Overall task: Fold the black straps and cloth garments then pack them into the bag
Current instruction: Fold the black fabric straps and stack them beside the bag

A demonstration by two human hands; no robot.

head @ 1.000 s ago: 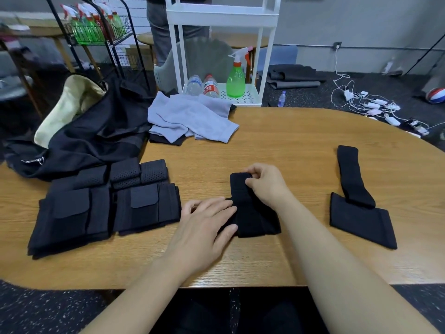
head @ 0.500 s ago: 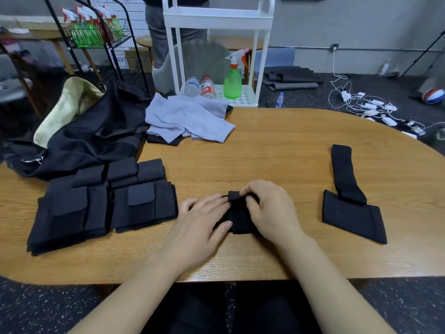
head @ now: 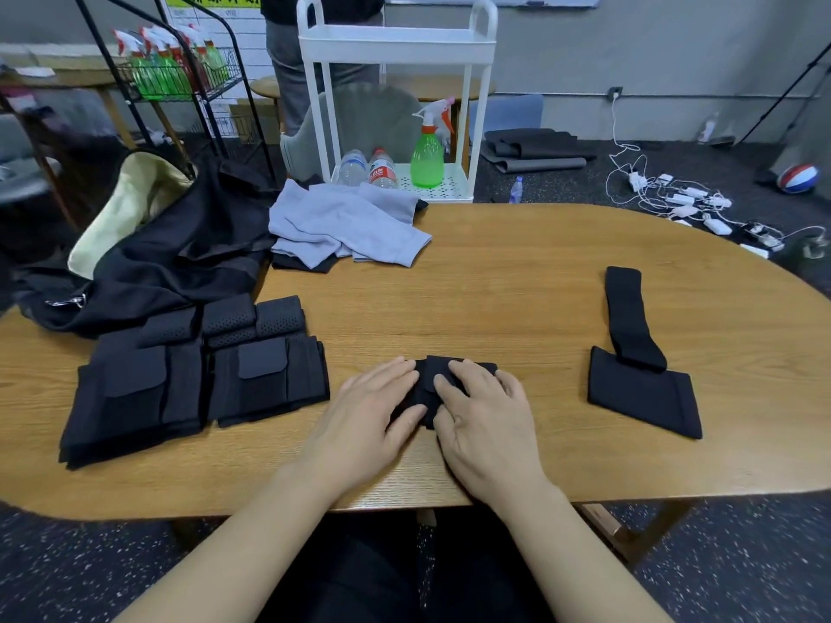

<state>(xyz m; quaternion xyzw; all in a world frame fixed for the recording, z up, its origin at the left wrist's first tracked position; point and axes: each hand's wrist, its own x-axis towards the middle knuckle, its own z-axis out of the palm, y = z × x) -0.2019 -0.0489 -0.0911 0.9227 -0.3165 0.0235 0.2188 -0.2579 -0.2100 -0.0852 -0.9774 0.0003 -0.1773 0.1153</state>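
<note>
Your left hand (head: 373,411) and right hand (head: 483,415) lie side by side near the table's (head: 517,308) front edge, both on the small folded black strap (head: 431,375); left hand's flat, fingers straight, pressing the strap's left part; right hand presses down on its right part w/ fingers slightly bent, not wrapped round it; only the strap's top edge and middle show btwn your hands; to your left, near the front-left of the table, two folded black strap bundles (head: 198,384) sit next to each other, touching, w/ perforated rolled bits along their far side; to your right, well apart from your hands, an unfolded black strap (head: 638,366) lies flat, wide end toward you, narrow tail running away; farther back on the left, the black bag (head: 180,258) slumps over the table edge w/ a cream lining showing at its mouth; just beside it, mid-table at the far edge, a grey cloth garment (head: 346,227) lies loosely heaped on something dark; beyond the table stands a white cart (head: 395,47) w/ a green spray bottle (head: 427,155) and water bottles on its low shelf.
</note>
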